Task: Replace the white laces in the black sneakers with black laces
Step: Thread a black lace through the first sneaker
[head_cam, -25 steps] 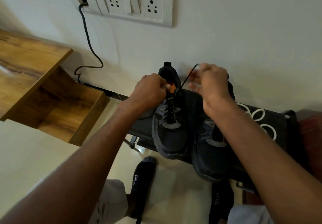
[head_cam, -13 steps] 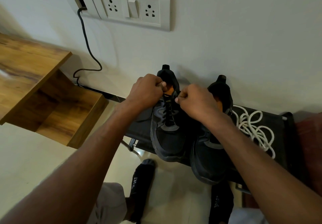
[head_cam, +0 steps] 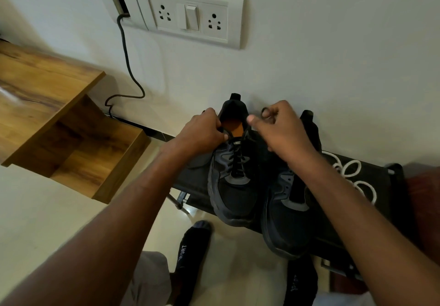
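Both hands (head_cam: 204, 132) (head_cam: 277, 127) pinch black lace (head_cam: 235, 158) ends above sneaker (head_cam: 234, 186).

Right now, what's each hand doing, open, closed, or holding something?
Left hand: pinching the black lace at the left sneaker.
Right hand: closed on the lace's other end.

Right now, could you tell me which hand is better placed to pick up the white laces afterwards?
Probably the right hand: the white laces lie just beyond its wrist, while the left hand is across both sneakers.
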Tool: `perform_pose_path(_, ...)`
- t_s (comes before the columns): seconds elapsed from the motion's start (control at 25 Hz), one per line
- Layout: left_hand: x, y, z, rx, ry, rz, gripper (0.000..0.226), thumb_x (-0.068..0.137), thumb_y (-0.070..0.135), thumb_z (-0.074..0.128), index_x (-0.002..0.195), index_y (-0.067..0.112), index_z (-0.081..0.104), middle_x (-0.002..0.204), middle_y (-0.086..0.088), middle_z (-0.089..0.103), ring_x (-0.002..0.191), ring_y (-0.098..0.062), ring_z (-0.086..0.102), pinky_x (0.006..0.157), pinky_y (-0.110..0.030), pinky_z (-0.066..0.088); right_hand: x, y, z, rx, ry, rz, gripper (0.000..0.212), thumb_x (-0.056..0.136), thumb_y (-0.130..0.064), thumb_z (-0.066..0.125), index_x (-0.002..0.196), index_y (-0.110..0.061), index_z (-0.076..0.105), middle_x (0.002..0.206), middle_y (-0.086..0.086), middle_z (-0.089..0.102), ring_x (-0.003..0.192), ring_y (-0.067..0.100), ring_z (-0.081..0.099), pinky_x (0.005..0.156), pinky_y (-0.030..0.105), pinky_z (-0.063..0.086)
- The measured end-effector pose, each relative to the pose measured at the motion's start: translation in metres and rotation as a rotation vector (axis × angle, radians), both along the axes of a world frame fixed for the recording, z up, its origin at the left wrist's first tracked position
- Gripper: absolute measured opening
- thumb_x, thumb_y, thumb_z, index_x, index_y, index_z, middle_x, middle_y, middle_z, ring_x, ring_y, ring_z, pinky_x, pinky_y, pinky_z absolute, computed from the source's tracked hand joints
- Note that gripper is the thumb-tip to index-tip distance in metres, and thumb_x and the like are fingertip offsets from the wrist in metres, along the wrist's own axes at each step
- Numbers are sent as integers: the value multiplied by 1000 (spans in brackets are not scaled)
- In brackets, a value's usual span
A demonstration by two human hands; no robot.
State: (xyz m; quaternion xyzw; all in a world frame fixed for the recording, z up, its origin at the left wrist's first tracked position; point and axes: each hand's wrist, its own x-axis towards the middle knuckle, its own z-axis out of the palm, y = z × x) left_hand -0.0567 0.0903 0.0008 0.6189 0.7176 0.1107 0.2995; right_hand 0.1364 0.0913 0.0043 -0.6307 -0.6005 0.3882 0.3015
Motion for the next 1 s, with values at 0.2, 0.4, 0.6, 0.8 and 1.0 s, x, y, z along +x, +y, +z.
perform_pose_path(0.2, 5, 1, -5, 25, 71, -30, 25, 86, 17, 79, 102, 10, 63, 102, -7, 66, 95, -26, 61, 72, -36, 45, -8, -5, -12, 14, -376, 189, 32, 90, -39, 80, 113, -26, 62, 90, -5, 68, 85, 19, 68, 75, 38, 57)
perform_pose_path(0.4, -1, 1, -10, 104, 127, -30, 12, 83, 10, 74, 81, 17, 65, 89, -4, 69, 85, -26, 65, 62, -32, 45, -4, -6, -8, 65, -430, 104, 28, 93, -26, 78, 120, -25, 73, 104, 2, 74, 97, 25, 72, 77, 29, 52)
perform_pose_path(0.6, -5, 1, -12, 91, 172, -38, 13, 85, 13, 73, 82, 17, 61, 88, -7, 66, 82, -30, 64, 64, -37, 48, -3, -5, -14, 104, -453, 80, 47, 92, -19, 77, 136, -20, 62, 112, 4, 72, 99, 24, 70, 80, 31, 55)
perform_pose_path(0.8, -7, 3, -11, 64, 151, -45, 17, 88, 24, 77, 79, 20, 63, 91, -6, 68, 85, -29, 64, 65, -33, 41, -7, -10, -14, 360, -631, 175, 50, 86, -18, 83, 132, -17, 63, 136, 4, 55, 120, 30, 55, 94, 40, 53)
perform_pose_path(1.0, -4, 2, -9, 55, 147, -76, 29, 88, 26, 79, 68, 27, 59, 90, -5, 70, 85, -25, 66, 63, -30, 42, -14, -9, -17, 129, -393, 164, 28, 92, -17, 78, 119, -22, 71, 92, -1, 73, 88, 20, 71, 83, 41, 62)
